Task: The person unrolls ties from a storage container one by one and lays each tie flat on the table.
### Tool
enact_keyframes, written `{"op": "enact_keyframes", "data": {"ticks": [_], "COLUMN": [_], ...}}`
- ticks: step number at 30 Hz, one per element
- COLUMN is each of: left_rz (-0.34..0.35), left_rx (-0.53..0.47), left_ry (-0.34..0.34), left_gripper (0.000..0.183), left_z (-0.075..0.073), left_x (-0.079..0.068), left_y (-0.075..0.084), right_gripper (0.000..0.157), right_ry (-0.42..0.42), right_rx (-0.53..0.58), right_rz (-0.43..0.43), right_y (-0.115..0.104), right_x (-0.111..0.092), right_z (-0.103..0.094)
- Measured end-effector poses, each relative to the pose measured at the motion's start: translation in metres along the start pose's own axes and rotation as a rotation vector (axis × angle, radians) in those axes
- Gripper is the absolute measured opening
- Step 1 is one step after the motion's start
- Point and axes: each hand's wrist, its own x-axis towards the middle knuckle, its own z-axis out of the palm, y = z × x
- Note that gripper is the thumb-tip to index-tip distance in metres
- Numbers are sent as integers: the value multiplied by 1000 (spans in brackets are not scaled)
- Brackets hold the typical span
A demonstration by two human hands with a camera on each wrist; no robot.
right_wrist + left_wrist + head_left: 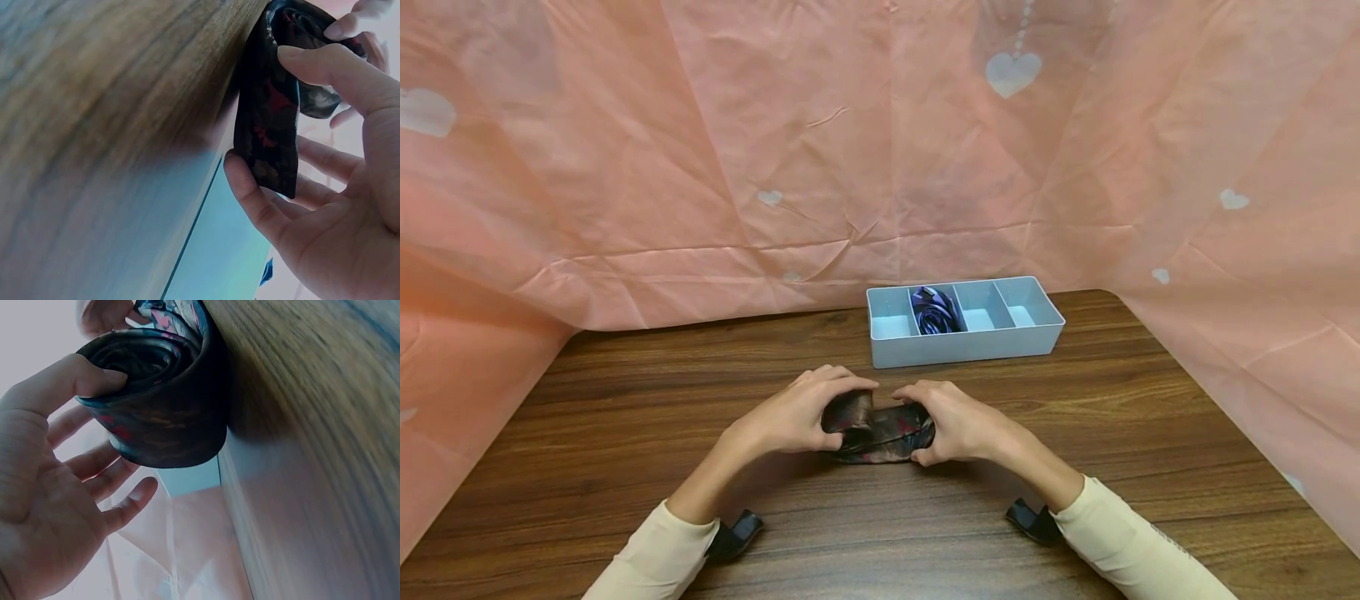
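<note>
A dark necktie with red and brown patches lies on the table, mostly wound into a roll, its short loose end reaching to the right. My left hand grips the roll, thumb on the near side and fingers over the far side. In the left wrist view the coil stands on edge, its spiral layers showing. My right hand holds the loose end between thumb and fingers. In the right wrist view that flat tail hangs past the thumb, with a fingertip at its lower corner.
Behind the hands stands a pale blue divided box. One of its compartments holds a rolled purple-blue striped necktie. The wooden table ends at a pink cloth with white hearts at the back and sides.
</note>
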Motion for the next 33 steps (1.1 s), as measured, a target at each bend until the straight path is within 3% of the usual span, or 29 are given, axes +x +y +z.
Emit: {"op": "enact_keyframes", "data": {"ticks": [11, 25, 33], "left_rz": [-53, -117, -147], "left_rx": [-11, -35, -29], "left_ry": [-3, -58, -60], "left_gripper": [77, 63, 60], "left_z": [-8, -18, -20], "left_x": [-19, -44, -51], "left_y": [-10, -26, -29], "right_gripper": [74, 74, 68], "right_ry": [-7, -13, -13], "right_rx": [-9, -14, 2], "right_rz": [20, 29, 6], "right_y": [0, 0, 1], "right_x": [0, 0, -1], "right_z": [0, 1, 2]}}
